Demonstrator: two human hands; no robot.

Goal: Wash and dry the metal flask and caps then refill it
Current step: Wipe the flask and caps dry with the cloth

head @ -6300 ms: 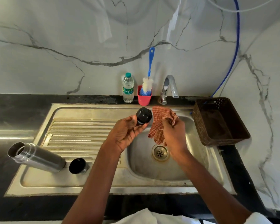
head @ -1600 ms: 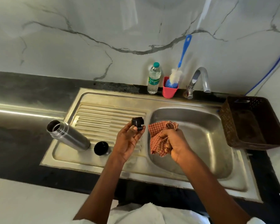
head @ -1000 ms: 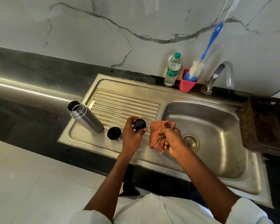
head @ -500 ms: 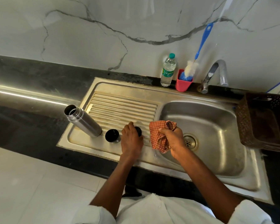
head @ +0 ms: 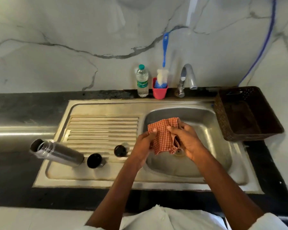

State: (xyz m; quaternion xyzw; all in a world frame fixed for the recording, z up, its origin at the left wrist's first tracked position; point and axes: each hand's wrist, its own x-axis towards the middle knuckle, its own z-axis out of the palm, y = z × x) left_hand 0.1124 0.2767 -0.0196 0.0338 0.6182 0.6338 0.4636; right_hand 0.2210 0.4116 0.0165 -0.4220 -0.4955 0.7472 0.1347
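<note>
The metal flask stands uncapped on the sink's draining board, leaning in the wide-angle view, its open threaded mouth toward ten o'clock. Just beside its base at three o'clock sits the cup cap, open side up; the black stopper cap rests farther along, near the left wrist. Over the basin both hands work the checked cloth — the left hand pinches its left edge, the right hand grips the bunched right side.

The flask looks stiff, light while empty, and probably slick if still wet; its smooth steel body gives little purchase, so the surest hold is a full wrap around the middle, with the cloth between palm and metal. Both caps are small, hard and apt to roll — best pinched across the rim.

At twelve o'clock behind the basin stand a water bottle, a pink holder with a bottle brush, and the tap; a brown basket lies at three o'clock.
</note>
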